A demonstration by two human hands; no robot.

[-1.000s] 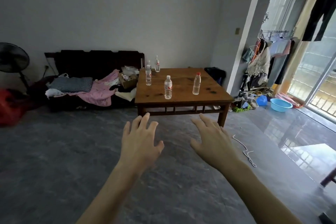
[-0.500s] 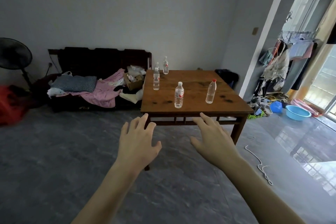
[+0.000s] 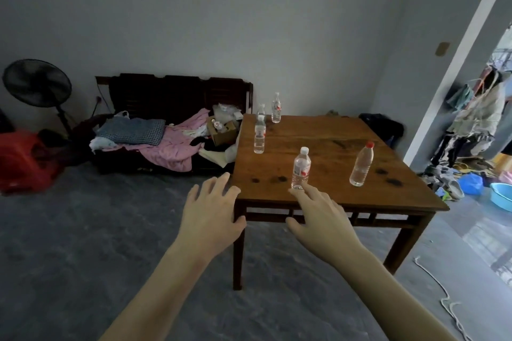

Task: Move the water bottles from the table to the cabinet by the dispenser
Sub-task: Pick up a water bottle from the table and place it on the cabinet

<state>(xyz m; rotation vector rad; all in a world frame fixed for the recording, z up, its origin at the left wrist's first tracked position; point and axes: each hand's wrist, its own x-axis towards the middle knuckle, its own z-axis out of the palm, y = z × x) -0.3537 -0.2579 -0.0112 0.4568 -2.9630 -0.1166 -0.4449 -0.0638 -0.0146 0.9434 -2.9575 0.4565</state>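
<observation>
Both hands, left hand [image 3: 212, 213] and right hand [image 3: 322, 219], are spread and empty. Best wrap the near bottle [image 3: 301, 168] mid-body, upright; five bottles seemingly stand on the worktop [image 3: 346, 191].

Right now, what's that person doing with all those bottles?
The person is reaching both open hands toward a wooden table. Neither the left hand nor the right hand holds anything yet. Five water bottles stand upright on the table. The right hand's fingertips are nearest the white-capped bottle; I can't tell if they touch it.
</observation>
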